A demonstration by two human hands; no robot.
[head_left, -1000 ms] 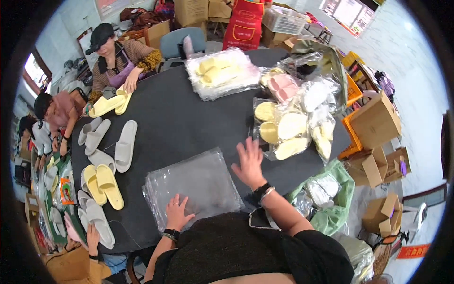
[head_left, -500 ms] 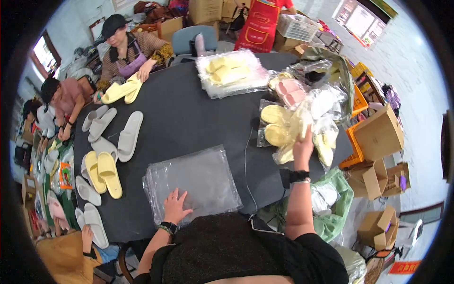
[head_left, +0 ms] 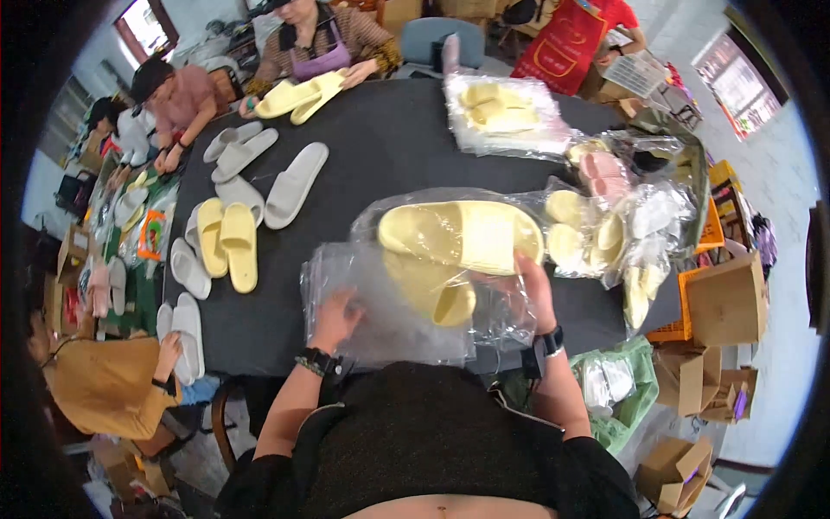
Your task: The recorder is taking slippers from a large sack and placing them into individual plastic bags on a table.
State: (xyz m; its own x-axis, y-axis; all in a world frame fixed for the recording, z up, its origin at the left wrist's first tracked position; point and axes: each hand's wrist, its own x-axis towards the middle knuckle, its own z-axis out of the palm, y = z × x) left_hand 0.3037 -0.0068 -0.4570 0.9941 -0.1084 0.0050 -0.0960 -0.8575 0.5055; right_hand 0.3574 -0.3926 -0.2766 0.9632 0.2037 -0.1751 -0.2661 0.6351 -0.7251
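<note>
**Pale-yellow slide slippers (head_left: 424, 227) in a clear plastic bag (head_left: 501, 327) held over a black surface (head_left: 363, 160)**

At far left, a seated worker in a mustard-brown top (head_left: 108, 381) rests a hand on one of two light-grey slippers at the surface's edge. Behind, on a green-topped table (head_left: 130, 325), lies a bright orange packet (head_left: 153, 235), its printing too small to read. More light-grey open-toed slippers (head_left: 296, 186) lie on the black surface around a loose pale-yellow pair (head_left: 239, 246). Beyond them, a worker in a checked top and purple apron (head_left: 320, 65) holds two further yellow slippers.

Near the middle, the wearer's left hand (head_left: 335, 322) is over the left part of a stack of flat, clear plastic bags (head_left: 380, 337). Its fingers are slightly curled and blurred; whether they grip any film cannot be told. The bagged slippers overlap the stack's right side, one crosswise, the other slanting below it. The right hand (head_left: 534, 298) has its fingers clamped on the bag's right end.

At the far edge, a pale-yellow pair (head_left: 500, 108) tops a pile of clear packaging. Behind stands a person in a red apron (head_left: 562, 43), pale lettering printed across its chest and pocket. To the right, clear-bagged slippers in yellow, pink and white (head_left: 605, 173) are heaped near brown cardboard boxes (head_left: 728, 298) and a green sack (head_left: 635, 398).
</note>
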